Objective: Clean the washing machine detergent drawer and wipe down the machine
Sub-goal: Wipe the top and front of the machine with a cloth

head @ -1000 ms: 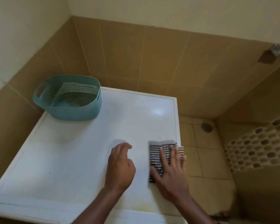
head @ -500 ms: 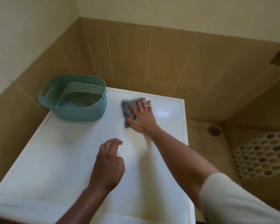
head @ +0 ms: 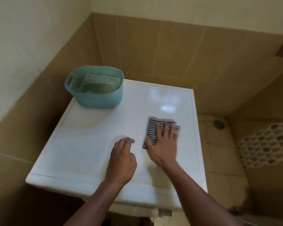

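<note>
The white top of the washing machine (head: pixel 88 144) fills the middle of the view. My right hand (head: pixel 163 144) lies flat with spread fingers on a black-and-white striped cloth (head: pixel 151 129), pressing it onto the right half of the top. My left hand (head: pixel 122 160) hovers or rests just left of it with fingers loosely curled, holding nothing. The detergent drawer is not in view.
A teal plastic basket (head: pixel 96 98) stands at the back left corner of the machine top. Brown tiled walls close in on the left and behind. To the right lies a tiled floor with a drain (head: pixel 218 123) and a pebble-patterned wall (head: pixel 266 144).
My right hand has pulled the cloth back from near the basket toward the front right of the top. The left hand has barely moved.
</note>
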Demonstrator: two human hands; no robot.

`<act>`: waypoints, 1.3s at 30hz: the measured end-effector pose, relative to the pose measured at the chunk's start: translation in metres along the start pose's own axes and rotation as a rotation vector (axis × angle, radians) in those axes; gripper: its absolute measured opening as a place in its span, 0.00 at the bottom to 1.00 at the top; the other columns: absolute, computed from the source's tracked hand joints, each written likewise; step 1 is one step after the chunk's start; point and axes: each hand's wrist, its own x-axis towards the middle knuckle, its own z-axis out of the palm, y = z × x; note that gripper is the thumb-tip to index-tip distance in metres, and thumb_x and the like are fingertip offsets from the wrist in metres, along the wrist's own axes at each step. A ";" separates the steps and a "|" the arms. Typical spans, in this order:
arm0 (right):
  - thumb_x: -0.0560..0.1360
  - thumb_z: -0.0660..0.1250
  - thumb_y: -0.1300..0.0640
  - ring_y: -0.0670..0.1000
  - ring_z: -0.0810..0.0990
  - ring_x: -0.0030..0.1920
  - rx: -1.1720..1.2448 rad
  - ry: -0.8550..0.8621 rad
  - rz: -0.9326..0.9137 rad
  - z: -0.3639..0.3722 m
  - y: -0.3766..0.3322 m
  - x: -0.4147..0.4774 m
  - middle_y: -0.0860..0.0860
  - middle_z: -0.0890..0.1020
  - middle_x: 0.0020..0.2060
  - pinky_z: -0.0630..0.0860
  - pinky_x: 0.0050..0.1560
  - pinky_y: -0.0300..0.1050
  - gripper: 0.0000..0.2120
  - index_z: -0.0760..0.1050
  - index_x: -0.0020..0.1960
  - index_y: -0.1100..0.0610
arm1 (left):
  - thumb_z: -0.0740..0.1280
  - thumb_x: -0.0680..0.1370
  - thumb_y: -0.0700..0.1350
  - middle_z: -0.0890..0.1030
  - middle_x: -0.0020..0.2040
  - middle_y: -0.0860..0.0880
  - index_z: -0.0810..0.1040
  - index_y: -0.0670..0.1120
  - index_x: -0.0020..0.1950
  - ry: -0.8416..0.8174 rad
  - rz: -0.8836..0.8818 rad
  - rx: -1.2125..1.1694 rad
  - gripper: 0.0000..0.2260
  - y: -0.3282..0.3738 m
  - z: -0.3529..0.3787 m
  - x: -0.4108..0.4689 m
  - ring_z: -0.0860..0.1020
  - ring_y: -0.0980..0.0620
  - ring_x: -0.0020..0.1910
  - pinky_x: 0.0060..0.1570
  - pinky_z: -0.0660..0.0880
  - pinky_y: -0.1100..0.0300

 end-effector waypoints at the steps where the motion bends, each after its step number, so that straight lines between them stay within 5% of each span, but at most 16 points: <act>1: 0.79 0.50 0.33 0.61 0.36 0.80 0.001 -0.023 -0.073 0.008 -0.028 -0.006 0.58 0.44 0.81 0.34 0.78 0.60 0.37 0.46 0.82 0.49 | 0.63 0.76 0.30 0.78 0.63 0.43 0.77 0.39 0.62 0.029 0.005 0.001 0.16 -0.002 -0.006 -0.002 0.73 0.43 0.64 0.67 0.71 0.51; 5: 0.77 0.53 0.37 0.61 0.32 0.78 -0.083 -0.101 -0.369 0.040 -0.110 -0.059 0.59 0.47 0.81 0.34 0.77 0.61 0.39 0.43 0.82 0.50 | 0.63 0.81 0.39 0.77 0.66 0.43 0.76 0.40 0.65 0.066 -0.021 0.048 0.13 -0.026 -0.045 -0.017 0.71 0.45 0.67 0.69 0.70 0.47; 8: 0.77 0.44 0.33 0.58 0.34 0.79 0.021 -0.111 -0.241 0.041 -0.130 -0.069 0.56 0.47 0.82 0.35 0.78 0.59 0.37 0.46 0.82 0.47 | 0.62 0.83 0.45 0.73 0.72 0.46 0.73 0.43 0.72 0.013 -0.016 0.099 0.17 -0.063 -0.081 -0.038 0.67 0.48 0.73 0.74 0.66 0.50; 11: 0.78 0.45 0.32 0.60 0.36 0.80 0.074 -0.122 -0.114 0.038 -0.175 -0.050 0.57 0.45 0.81 0.35 0.78 0.60 0.38 0.46 0.82 0.49 | 0.60 0.84 0.50 0.72 0.73 0.48 0.72 0.46 0.73 0.029 -0.069 0.118 0.19 -0.102 -0.114 -0.058 0.65 0.51 0.74 0.73 0.66 0.53; 18: 0.82 0.48 0.38 0.61 0.32 0.79 -0.127 -0.190 -0.410 0.083 -0.304 -0.091 0.57 0.42 0.81 0.36 0.78 0.61 0.33 0.40 0.82 0.48 | 0.59 0.84 0.46 0.77 0.68 0.41 0.76 0.39 0.68 0.142 -0.091 0.151 0.17 -0.173 -0.160 -0.083 0.72 0.42 0.68 0.68 0.70 0.42; 23: 0.80 0.44 0.33 0.52 0.33 0.79 0.008 -0.099 -0.330 0.080 -0.220 -0.155 0.49 0.43 0.81 0.33 0.78 0.57 0.32 0.43 0.81 0.41 | 0.58 0.83 0.50 0.77 0.69 0.42 0.76 0.41 0.69 0.012 0.002 0.174 0.20 -0.171 -0.143 -0.096 0.72 0.44 0.69 0.71 0.68 0.46; 26: 0.78 0.44 0.31 0.50 0.35 0.80 -0.034 -0.037 -0.085 0.046 -0.106 -0.166 0.48 0.43 0.81 0.32 0.77 0.53 0.33 0.44 0.80 0.38 | 0.59 0.84 0.51 0.73 0.73 0.47 0.73 0.45 0.72 -0.086 0.059 0.138 0.19 -0.157 -0.116 -0.102 0.68 0.48 0.73 0.73 0.65 0.50; 31: 0.74 0.42 0.30 0.58 0.43 0.81 -0.031 0.020 0.414 -0.004 0.060 -0.196 0.55 0.47 0.82 0.45 0.79 0.59 0.38 0.47 0.81 0.41 | 0.55 0.83 0.53 0.73 0.73 0.48 0.73 0.46 0.72 -0.182 0.218 0.036 0.21 -0.120 -0.077 -0.113 0.67 0.49 0.73 0.75 0.63 0.49; 35: 0.82 0.51 0.40 0.62 0.45 0.80 0.086 0.152 0.614 0.006 0.038 -0.196 0.60 0.49 0.81 0.46 0.79 0.58 0.31 0.50 0.82 0.47 | 0.54 0.84 0.55 0.73 0.72 0.49 0.73 0.47 0.72 -0.214 0.274 0.019 0.22 -0.107 -0.066 -0.117 0.67 0.50 0.73 0.75 0.64 0.46; 39: 0.81 0.46 0.35 0.59 0.38 0.80 0.053 0.197 0.377 0.048 -0.074 -0.197 0.56 0.42 0.81 0.41 0.79 0.59 0.33 0.44 0.82 0.44 | 0.51 0.82 0.57 0.75 0.70 0.49 0.75 0.46 0.70 -0.171 0.267 -0.003 0.25 -0.112 -0.078 -0.110 0.68 0.50 0.71 0.73 0.65 0.48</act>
